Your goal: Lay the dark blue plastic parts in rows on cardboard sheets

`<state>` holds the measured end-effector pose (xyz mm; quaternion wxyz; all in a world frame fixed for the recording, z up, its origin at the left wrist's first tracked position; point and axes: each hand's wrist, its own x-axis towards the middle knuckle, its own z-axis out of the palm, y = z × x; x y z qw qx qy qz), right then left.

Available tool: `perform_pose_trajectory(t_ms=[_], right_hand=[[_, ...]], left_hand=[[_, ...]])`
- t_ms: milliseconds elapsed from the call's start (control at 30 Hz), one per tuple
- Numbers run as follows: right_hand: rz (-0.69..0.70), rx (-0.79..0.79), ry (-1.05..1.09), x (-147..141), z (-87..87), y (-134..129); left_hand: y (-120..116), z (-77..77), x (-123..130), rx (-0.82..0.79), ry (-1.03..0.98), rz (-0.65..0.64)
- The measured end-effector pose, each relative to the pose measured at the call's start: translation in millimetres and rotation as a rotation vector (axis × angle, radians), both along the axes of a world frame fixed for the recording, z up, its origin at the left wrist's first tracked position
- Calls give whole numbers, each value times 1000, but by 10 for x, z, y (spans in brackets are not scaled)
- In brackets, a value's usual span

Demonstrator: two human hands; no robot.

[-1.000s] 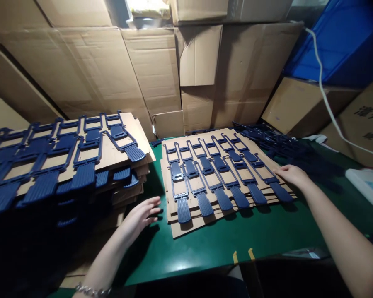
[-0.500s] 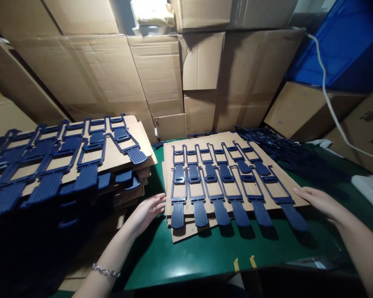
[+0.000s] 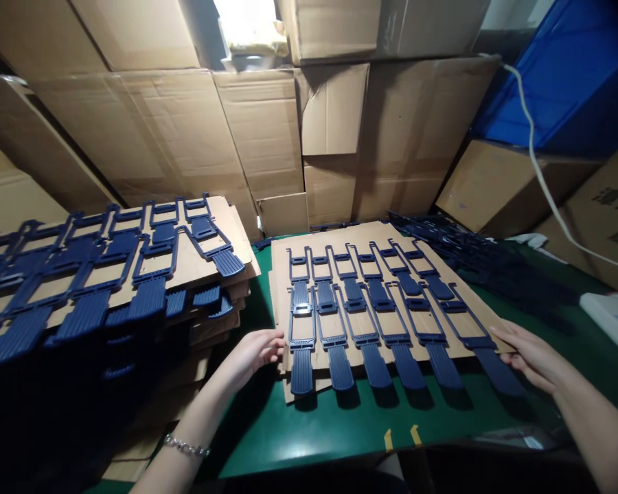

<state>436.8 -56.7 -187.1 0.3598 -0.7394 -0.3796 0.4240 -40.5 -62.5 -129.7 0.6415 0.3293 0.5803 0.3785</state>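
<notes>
"Both hands have moved in the last second! The left hand was apart from the top card, and now its fingertips are at the left edge. The right hand went along with the front right corner, and the card came nearer."

"What is closest to us?"

"Two bits of yellow tape on the front edge of the green table. Then comes the top card, between the hands, with two rows of dark blue parts on it. A bottom card peeks out under it."

"Are the hands holding on?"

"Right one, yes. It pinches the corner, thumb on top. Left one, I can't tell."

"So what are they doing now?"

"I think they are shifting the loaded card. Any more moving needs both sides kept level, so no part slides off."

"And farther away?"

"On the left, a tall stack of cards with more blue parts. Behind on the right, a messy dark pile. Way back, big brown boxes."
</notes>
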Motion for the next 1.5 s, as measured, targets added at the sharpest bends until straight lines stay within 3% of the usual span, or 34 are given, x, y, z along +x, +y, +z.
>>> perform_pose_trajectory(t_ms=[100,200,467,667,867,1133,1367,1500], right_hand=[[-66,-20,201,-12,1,-11],[-39,-27,232,-14,-3,-39],[51,-9,198,24,-22,-46],[-19,8,253,-4,-15,-15],[-42,1,289,24,14,44],[-12,-16,260,100,134,164],[-49,65,289,145,94,246],[-110,105,369,168,112,263]], left_hand=[[-32,-56,-35,-63,125,-21],[-96,-128,-66,-118,179,-51],[-186,-196,-32,-111,51,-80],[-167,-172,76,-58,-64,-92],[-110,-151,198,-115,-185,73],[29,-74,284,-82,-147,-21],[43,-110,342,-20,-152,25],[80,-10,347,52,-182,37]])
